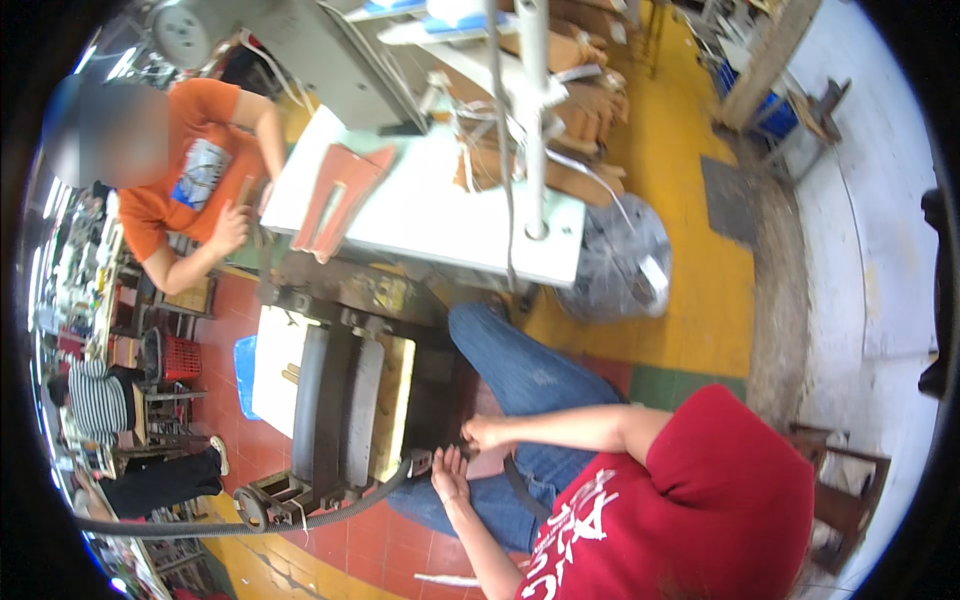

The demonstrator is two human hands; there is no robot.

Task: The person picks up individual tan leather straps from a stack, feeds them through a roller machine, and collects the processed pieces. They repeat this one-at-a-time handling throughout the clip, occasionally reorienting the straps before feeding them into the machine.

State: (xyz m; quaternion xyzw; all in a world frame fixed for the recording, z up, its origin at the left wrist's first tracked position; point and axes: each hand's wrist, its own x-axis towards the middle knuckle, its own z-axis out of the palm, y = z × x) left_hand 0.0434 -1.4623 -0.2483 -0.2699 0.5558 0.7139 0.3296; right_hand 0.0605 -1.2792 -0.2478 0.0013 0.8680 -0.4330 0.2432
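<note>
My right hand point(481, 432) is closed on the upper edge of a pinkish-tan leather piece point(487, 463) that lies over my lap in blue jeans point(520, 375). Just below it, my left hand point(450, 474) lies flat with its fingers stretched out, beside the piece and at the edge of a dark floor machine point(340, 400). A dark strap point(516, 487) crosses my thigh next to the piece. How far the piece reaches under my hands is hidden.
A black hose point(250, 525) runs from the machine across the red tiled floor. Behind the machine stands a white sewing table point(440, 215) with reddish leather pieces point(340, 195). A person in an orange shirt point(190, 180) sits at its left. A clear plastic bag point(620, 260), a red crate point(181, 357) and a wooden stool point(845, 485) stand around.
</note>
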